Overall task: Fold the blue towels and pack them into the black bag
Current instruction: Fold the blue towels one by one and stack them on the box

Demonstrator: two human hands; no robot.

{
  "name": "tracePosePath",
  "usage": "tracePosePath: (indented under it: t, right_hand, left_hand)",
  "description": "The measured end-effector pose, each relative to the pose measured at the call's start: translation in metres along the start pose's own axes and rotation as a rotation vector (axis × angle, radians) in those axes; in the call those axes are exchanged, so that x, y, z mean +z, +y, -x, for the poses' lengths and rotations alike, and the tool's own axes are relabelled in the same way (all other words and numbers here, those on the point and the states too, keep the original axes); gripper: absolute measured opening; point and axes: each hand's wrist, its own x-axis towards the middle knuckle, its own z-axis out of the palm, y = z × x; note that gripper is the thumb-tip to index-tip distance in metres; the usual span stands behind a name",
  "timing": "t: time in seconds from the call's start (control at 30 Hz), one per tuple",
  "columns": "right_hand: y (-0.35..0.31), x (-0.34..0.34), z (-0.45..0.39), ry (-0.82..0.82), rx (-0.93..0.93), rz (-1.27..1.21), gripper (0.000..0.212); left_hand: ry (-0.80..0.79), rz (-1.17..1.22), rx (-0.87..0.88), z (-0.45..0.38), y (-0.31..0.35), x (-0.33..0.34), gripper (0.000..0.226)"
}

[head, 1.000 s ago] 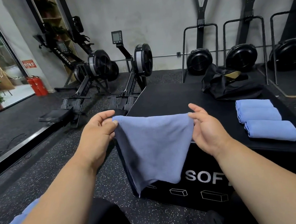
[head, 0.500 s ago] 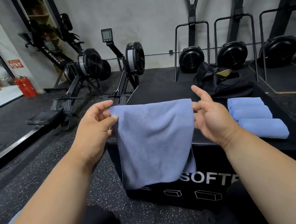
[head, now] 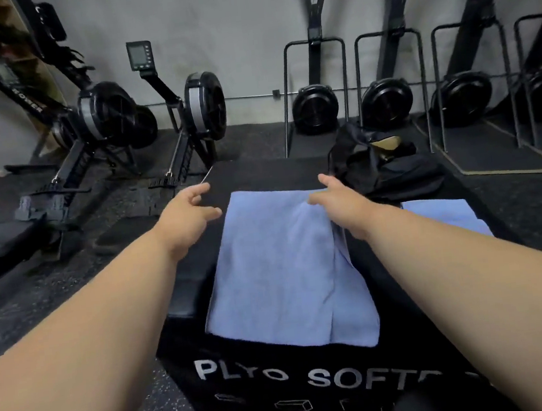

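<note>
A blue towel lies spread flat on the black plyo box, folded double, its near edge running right along the box's front edge and one lower corner hanging a touch over it; its far edge stops short of the box's back, leaving a bare strip of black top beyond. The left hand hovers just off the towel's far left corner, over the box's left edge, fingers loosely spread and holding nothing. The right hand sits at the towel's far right corner with fingers extended; whether it touches the cloth I cannot tell. To the right of the towel, partly hidden by the right forearm, lie folded towels, two edges showing, so at least two, near the box's right side. The black bag slumps on the box's far right corner, open at the top, just beyond the right hand. Past the box's left edge the speckled floor is open as far as two rowing machines. Along the wall behind the box stand four black fan units.
</note>
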Motion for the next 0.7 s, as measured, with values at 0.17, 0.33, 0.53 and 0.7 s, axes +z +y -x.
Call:
tracePosePath:
  t: [0.17, 0.33, 0.53, 0.7]
  right_hand:
    - [0.085, 0.012, 0.007, 0.022, -0.086, 0.437, 0.06]
    - [0.148, 0.023, 0.063, -0.163, -0.254, 0.545, 0.08]
    - [0.178, 0.032, 0.085, -0.235, -0.45, 0.865, 0.114]
    - [0.185, 0.044, 0.092, -0.078, -0.518, 0.786, 0.092]
  left_hand:
    - [-0.32, -0.483, 0.141, 0.045, -0.087, 0.029, 0.047]
    - [-0.394, -0.83, 0.398, 0.089, -0.148, 0.031, 0.1]
    - [-0.237, -0.827, 0.38, 0.085, -0.146, 0.033, 0.079]
    - [-0.212, -0.498, 0.181, 0.085, -0.14, 0.031, 0.042]
